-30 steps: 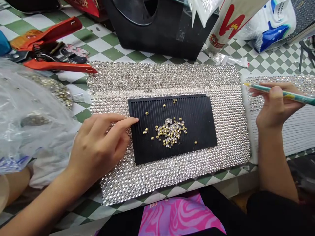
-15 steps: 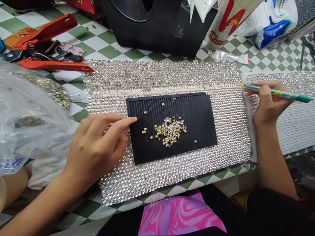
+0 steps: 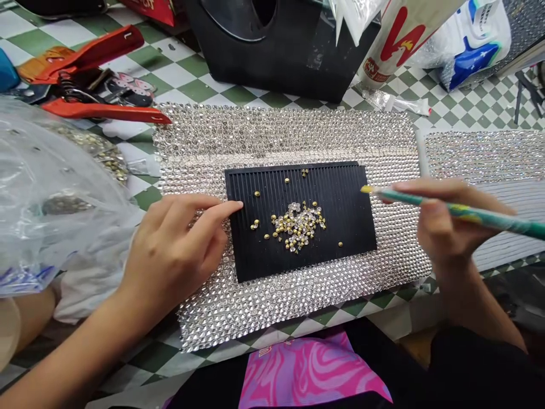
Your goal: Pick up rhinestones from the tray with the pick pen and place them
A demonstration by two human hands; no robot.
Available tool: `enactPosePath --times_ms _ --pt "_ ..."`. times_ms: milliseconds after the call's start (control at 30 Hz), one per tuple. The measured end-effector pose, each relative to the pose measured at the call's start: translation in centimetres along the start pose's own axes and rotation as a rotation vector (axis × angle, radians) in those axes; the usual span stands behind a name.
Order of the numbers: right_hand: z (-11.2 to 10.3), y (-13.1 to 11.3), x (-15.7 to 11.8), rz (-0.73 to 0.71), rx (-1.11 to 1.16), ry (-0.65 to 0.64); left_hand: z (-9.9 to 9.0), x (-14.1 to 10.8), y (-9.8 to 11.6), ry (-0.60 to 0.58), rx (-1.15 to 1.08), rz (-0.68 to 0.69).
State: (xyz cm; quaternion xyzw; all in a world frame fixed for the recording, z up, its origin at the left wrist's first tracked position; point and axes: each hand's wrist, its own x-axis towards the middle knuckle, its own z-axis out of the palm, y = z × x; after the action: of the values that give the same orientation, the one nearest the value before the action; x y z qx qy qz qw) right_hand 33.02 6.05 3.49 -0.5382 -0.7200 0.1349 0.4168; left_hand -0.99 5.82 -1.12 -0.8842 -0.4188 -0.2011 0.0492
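Note:
My left hand grips the left edge of a black ridged tray, one fingertip resting on its top and the other fingers curled beside it. On the tray lies a loose pile of small rhinestones, clear on one face and gold on the other, with a few strays around it. My right hand, closed in a writing grip, holds a green pencil-like stick with a yellow tip. That tip hovers near the tray's right edge. Under the tray spreads a glittering rhinestone sheet.
Orange-handled pliers and a clear plastic bag are on the left. Behind stand a black box and a paper cup. A small tube lies at the back right; another rhinestone strip is at right.
My right hand has moved left and nearer the camera, bringing the yellow tip from the sheet's right edge to the tray's right side. My left hand stays on the tray.

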Motion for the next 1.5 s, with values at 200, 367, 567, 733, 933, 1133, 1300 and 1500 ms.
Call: enactPosePath --times_ms 200,367,567,733,933,1133,1300,1500 --pt "2.2 -1.6 -0.5 -0.145 0.034 -0.353 0.0 -0.1 0.0 0.009 0.016 0.01" --pt "2.7 -1.5 -0.1 -0.178 0.023 -0.365 0.3 -0.1 0.1 0.005 0.021 0.0" --pt "2.7 -1.8 -0.4 -0.178 0.023 -0.363 0.2 -0.1 0.0 0.011 0.016 -0.01" --pt "1.7 -0.8 0.1 -0.018 0.12 -0.158 0.4 -0.1 0.1 0.001 0.001 -0.026" --pt "-1.2 6.4 2.0 -0.052 0.178 0.38 0.3 -0.1 0.0 0.003 0.018 -0.016" --pt "-2.5 11.6 1.3 0.091 0.101 0.418 0.1 0.0 -0.1 0.007 0.001 -0.011" --pt "-2.3 12.0 0.8 0.114 0.08 0.365 0.1 0.1 0.0 -0.003 -0.008 0.0" --pt "-2.4 12.3 0.8 0.129 0.011 0.321 0.0 0.3 0.1 0.001 0.001 0.006"
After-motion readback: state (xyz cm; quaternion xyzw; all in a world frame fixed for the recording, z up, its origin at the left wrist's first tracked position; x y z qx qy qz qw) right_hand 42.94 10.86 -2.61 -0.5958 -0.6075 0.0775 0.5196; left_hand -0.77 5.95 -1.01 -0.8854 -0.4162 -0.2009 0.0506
